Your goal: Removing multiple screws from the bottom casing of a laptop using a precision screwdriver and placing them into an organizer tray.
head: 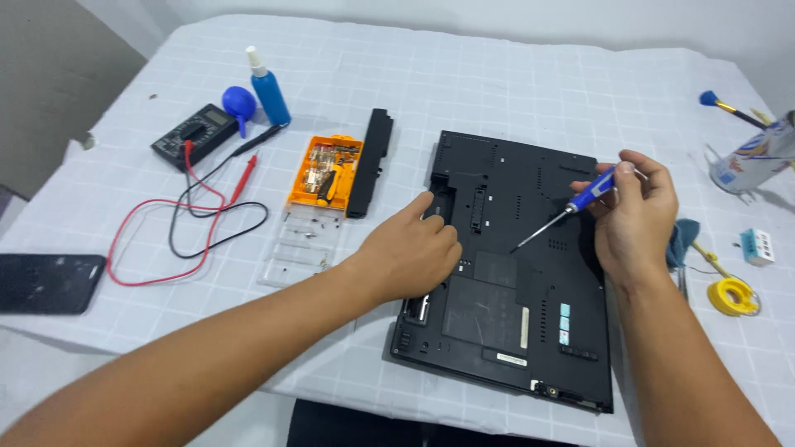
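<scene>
Head view: two hands at work on a black laptop (513, 273) lying bottom-up near the table's (497, 74) front edge.

Left hand (410, 252) rests curled on the laptop's left side, fingertips at the empty battery bay, gripping nothing. Right hand (633, 211) is closed around a blue-handled screwdriver (571, 207), whose tip slants down to the laptop's base near its middle. Just left of the laptop lie a long black battery (371, 161), an orange bit case (325, 172) and its clear lid (300, 247) holding small screws. Toward the back left corner sit a multimeter (195, 135) with red and black leads, a blue air blower (238, 103) and a blue spray bottle (267, 85). A dark phone (48, 283) lies at the left edge. By the right edge are a can (758, 157) and a yellow solder spool (732, 295).
</scene>
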